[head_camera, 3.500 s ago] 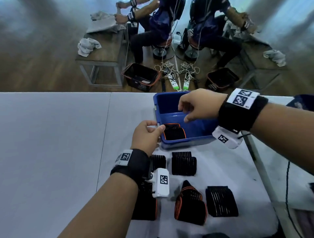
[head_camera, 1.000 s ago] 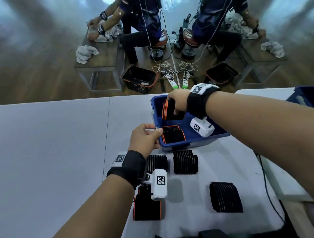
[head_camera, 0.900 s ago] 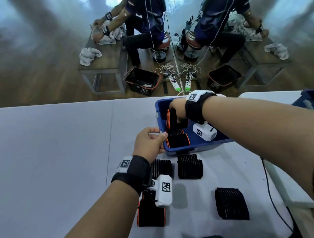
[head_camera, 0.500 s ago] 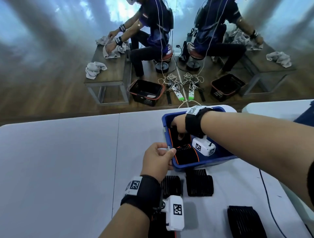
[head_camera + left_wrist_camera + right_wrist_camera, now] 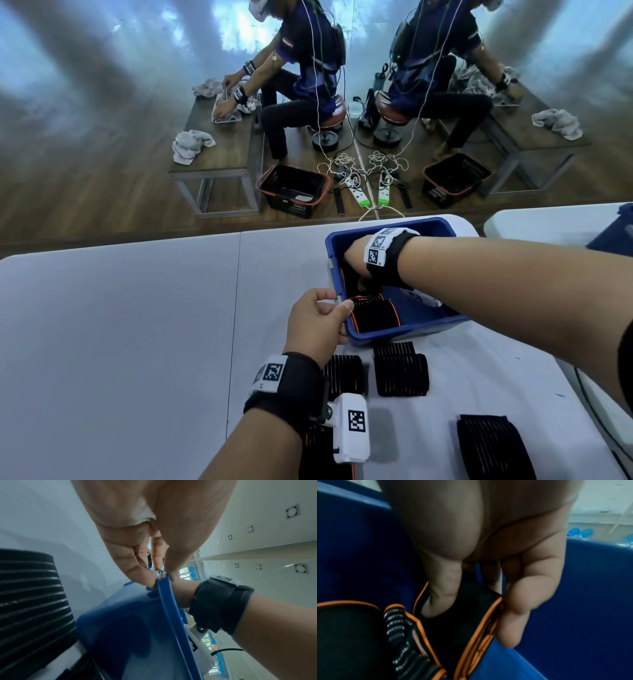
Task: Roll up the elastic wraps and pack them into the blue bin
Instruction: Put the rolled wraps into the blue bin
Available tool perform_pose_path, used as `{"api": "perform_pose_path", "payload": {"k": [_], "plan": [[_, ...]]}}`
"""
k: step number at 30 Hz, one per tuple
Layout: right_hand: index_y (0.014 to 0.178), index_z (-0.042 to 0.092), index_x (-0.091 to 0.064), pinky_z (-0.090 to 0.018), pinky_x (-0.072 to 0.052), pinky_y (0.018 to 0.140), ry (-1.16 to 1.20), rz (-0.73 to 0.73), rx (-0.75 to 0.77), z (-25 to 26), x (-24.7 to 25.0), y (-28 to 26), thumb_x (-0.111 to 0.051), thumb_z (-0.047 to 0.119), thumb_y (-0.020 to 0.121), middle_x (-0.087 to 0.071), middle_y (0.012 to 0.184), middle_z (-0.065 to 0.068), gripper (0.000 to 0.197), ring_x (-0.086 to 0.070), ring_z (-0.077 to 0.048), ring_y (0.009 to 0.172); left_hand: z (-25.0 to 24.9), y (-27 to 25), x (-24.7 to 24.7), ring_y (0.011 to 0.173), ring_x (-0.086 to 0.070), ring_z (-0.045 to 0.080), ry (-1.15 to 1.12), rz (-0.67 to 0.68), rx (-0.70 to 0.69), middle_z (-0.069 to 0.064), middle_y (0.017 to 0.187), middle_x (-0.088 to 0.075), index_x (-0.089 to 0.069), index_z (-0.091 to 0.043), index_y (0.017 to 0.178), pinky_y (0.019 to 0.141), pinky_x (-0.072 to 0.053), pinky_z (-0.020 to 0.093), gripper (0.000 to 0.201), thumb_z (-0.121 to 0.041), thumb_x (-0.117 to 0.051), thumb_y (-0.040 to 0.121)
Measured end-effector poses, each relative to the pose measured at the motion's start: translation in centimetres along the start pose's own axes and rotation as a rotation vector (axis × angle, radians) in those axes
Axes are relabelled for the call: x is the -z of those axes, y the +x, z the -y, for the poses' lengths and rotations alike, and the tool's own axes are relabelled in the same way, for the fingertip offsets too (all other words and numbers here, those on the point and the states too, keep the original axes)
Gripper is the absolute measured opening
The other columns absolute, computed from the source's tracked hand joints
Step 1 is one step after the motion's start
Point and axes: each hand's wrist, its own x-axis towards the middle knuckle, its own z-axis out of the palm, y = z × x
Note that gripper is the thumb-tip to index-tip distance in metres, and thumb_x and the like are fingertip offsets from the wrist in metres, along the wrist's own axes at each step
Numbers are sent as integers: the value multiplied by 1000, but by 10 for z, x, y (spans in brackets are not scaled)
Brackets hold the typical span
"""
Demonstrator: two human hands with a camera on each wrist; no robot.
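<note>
The blue bin (image 5: 411, 330) stands on the white table. My left hand (image 5: 337, 301) pinches its left rim, and the left wrist view shows that pinch (image 5: 162, 574) on the bin (image 5: 128, 635). My right hand (image 5: 356, 270) reaches down inside the bin (image 5: 590, 601). Its thumb (image 5: 436, 601) and fingers hold a rolled black wrap with orange edging (image 5: 462, 615) against the far left wall. Another rolled wrap (image 5: 375, 315) (image 5: 351, 635) lies beside it in the near left corner.
Flat black wraps lie on the table in front of the bin: two close to it (image 5: 344, 373) (image 5: 400, 373), one at the right (image 5: 489, 445) and one under my left wrist (image 5: 325, 455). The table edge runs just right of the bin.
My right hand has carried the rolled wrap from above the bin down inside it, beside the first roll. My left hand has kept its pinch on the rim.
</note>
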Motion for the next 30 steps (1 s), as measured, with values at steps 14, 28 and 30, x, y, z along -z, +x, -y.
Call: {"api": "perform_pose_path", "payload": {"k": [14,28,30], "plan": [[78,8,-64,-34,-57,62,48,-162,-17,-7,-5,-12,-59,8,85,-63,69,-6,9,-65,-28,61,-3,-4,2,50,-60,14,29,-3,-9,11,76,-66,-59,-10,109,55,-58,32,22,-15,-72,92],[63,17,-57,-46,-62,62,183,-199,-109,-31,-9,-9,-80,41,65,-65,64,-3,33,-67,-28,58,-6,-4,0,53,-61,17,77,-21,-21,20,85,-67,-58,-9,113,55,-58,32,26,-14,-72,92],[62,17,-54,-41,-62,66,213,-236,-114,-32,-2,-30,-81,41,69,-64,65,-4,37,-67,-28,64,-7,-4,0,59,-64,19,94,-20,-24,22,89,-69,-57,-13,117,56,-60,33,29,-14,-72,92]]}}
